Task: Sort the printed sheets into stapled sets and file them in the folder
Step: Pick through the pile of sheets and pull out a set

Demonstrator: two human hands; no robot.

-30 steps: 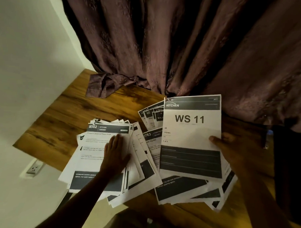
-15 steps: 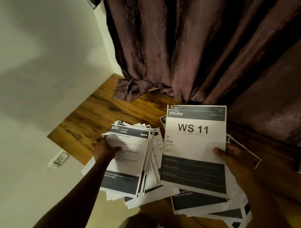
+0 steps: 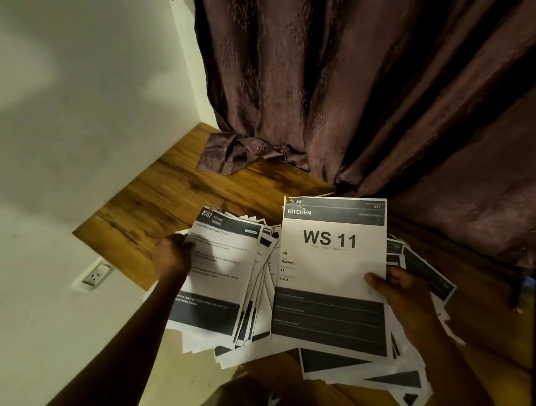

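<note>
Right hand [image 3: 409, 294] pinches the "WS 11" sheet [image 3: 331, 275] at its right edge, thumb on top, fingers closed beneath; sheet raised over loose printed sheets [image 3: 412, 378] spread along the wooden table's [image 3: 157, 205] near edge. Left hand [image 3: 170, 255] grips a fanned stack [image 3: 218, 277] by its left edge, fingers curled under. Curtain [image 3: 340, 93] drapes onto the table's far edge.

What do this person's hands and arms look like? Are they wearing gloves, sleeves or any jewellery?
Both are bare. The left hand and right hand wear no gloves, and no ring shows in the dim light. Both forearms are uncovered down to the picture's lower edge: no sleeve, watch or bracelet in view. Whether a sleeve starts higher up cannot be told.
</note>
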